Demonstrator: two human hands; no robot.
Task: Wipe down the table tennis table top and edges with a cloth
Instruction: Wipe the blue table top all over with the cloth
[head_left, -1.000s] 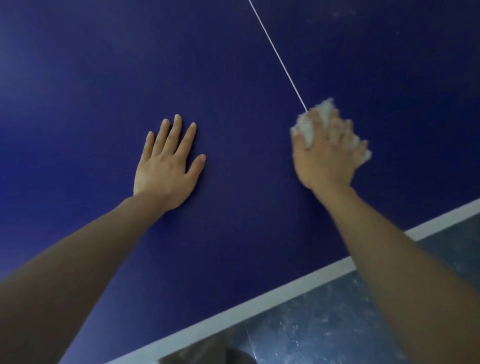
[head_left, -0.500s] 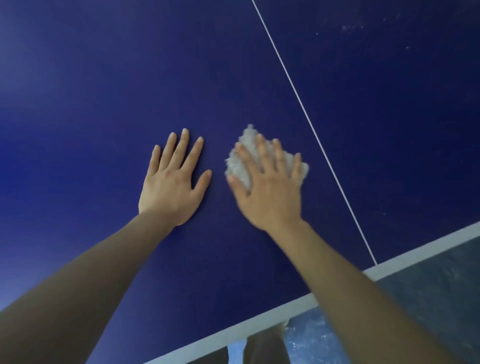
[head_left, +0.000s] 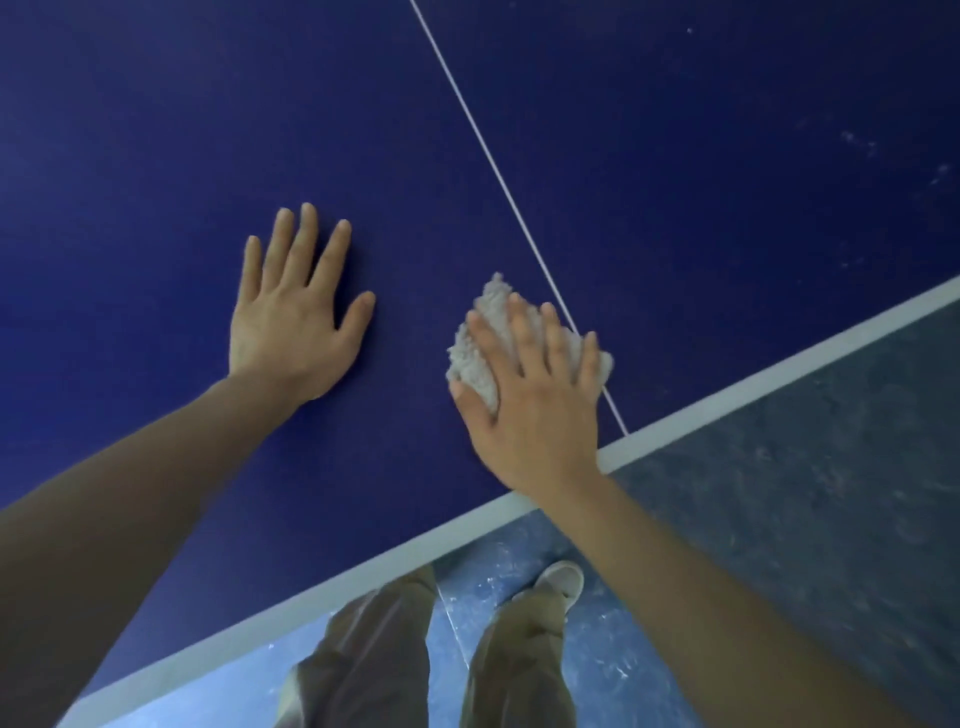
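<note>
cloth pressed flat near the table's edge

right hand (head_left: 535, 410) spread wide, fingers straight, pressing down on the cloth (head_left: 480, 353). left hand (head_left: 293, 317) also wide open, palm flat on the blue table (head_left: 156, 130), holding nothing, well left of the cloth.

cloth: pale grey, fluffy, bunched into a lump, poking out past the fingertips on the far side and past the thumb on the left. lying on the table just left of the thin white centre line (head_left: 483, 150), its right end on that line, close to the white near edge (head_left: 779, 374).

compared with half a second ago: right hand and cloth drawn nearer to the edge and rightward, now touching the centre line; left hand much as before. trousers (head_left: 374, 654) and a shoe (head_left: 563, 579) now visible below the edge, on the floor (head_left: 805, 519).
</note>
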